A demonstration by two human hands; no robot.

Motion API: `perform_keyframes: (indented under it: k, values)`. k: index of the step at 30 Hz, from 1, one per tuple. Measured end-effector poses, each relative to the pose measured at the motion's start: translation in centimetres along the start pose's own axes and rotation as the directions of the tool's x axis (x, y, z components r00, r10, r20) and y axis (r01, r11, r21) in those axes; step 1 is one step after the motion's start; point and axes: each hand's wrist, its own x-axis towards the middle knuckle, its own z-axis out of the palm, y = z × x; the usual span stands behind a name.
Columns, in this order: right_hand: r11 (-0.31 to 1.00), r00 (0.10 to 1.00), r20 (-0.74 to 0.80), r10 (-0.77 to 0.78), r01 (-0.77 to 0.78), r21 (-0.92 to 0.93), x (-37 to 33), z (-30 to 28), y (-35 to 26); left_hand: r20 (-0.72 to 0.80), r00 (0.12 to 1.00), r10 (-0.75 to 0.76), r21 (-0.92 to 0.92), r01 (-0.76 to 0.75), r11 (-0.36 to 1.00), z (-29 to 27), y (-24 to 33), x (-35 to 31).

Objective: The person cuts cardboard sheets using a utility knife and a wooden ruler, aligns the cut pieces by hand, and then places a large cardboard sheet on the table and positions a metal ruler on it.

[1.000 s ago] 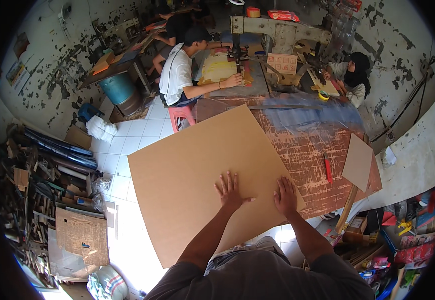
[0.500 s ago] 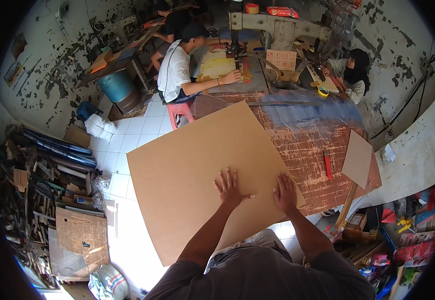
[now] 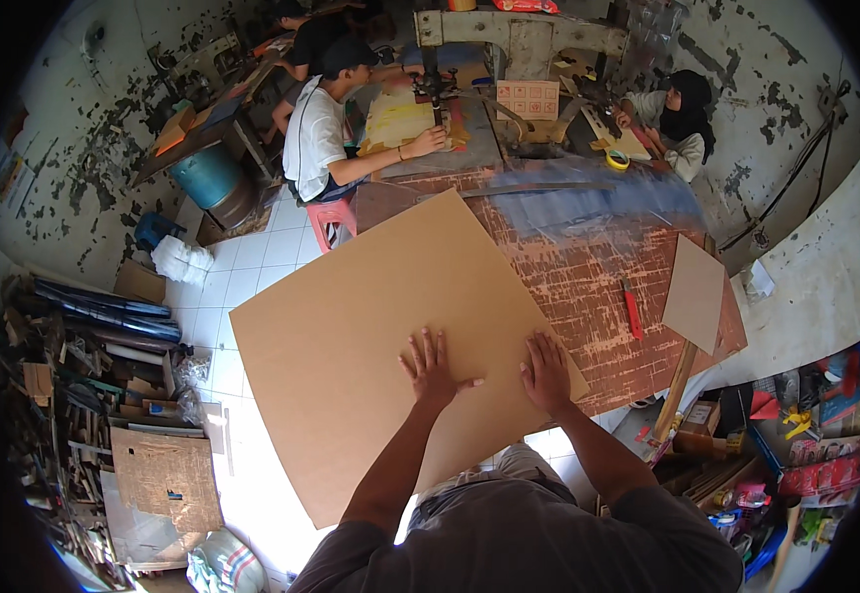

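Observation:
A large brown cardboard sheet (image 3: 351, 296) lies at an angle over the near part of the work table, its left part reaching out past the table above the floor. Near the sheet's middle, my left hand (image 3: 432, 371) rests flat with fingers spread and thumb out. My right hand (image 3: 546, 374) lies flat close to the sheet's right edge, fingers together and stretched out. Neither hand grips anything. To the right of the sheet, a red utility knife (image 3: 632, 310) lies on the scratched table top (image 3: 588, 287). A smaller cardboard piece (image 3: 694, 295) is at the table's right end.
A co-worker in white (image 3: 321, 143) sits on a pink stool (image 3: 329, 222) at the far left; another person (image 3: 682, 124) works at the far right. Clear plastic sheeting (image 3: 598, 203) covers the table's far part. Wood scraps (image 3: 64, 395) are piled along the left.
The camera view has shifted slightly, so the scene sits a little further left and up. Both hands stay flat on the cardboard sheet in nearly the same places.

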Motion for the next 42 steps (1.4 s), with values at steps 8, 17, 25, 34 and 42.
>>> perform_keyframes:
  k: [8, 17, 25, 34, 42]
  values:
    - [0.998, 1.0, 0.029, -0.006, 0.004, 0.068, 1.6, -1.9, 0.1, 0.006, 1.0, -0.017, -0.008, 0.017, 1.0, 0.1, 0.1, 0.3]
    - [0.935, 0.986, -0.074, -0.152, 0.167, 0.312, 17.4, -3.3, 9.8, 0.039, 0.999, -0.037, 0.002, 0.037, 0.999, -0.5, 0.6, 0.2]
    - [0.979, 0.958, -0.206, -0.198, 0.206, 0.015, 35.5, -3.0, 19.9, 0.074, 0.987, -0.145, -0.095, 0.152, 0.984, -0.4, 1.7, 0.9]
    - [0.946, 0.977, -0.014, -0.213, 0.202, -0.253, 39.7, -1.9, 20.4, 0.05, 0.958, -0.282, -0.185, 0.286, 0.94, 0.2, 3.8, 1.8]
    - [0.951, 0.969, 0.063, -0.237, 0.245, -0.19, 40.0, -4.6, 20.4, 0.057, 0.952, -0.301, -0.158, 0.306, 0.939, -0.1, 4.4, 2.1]
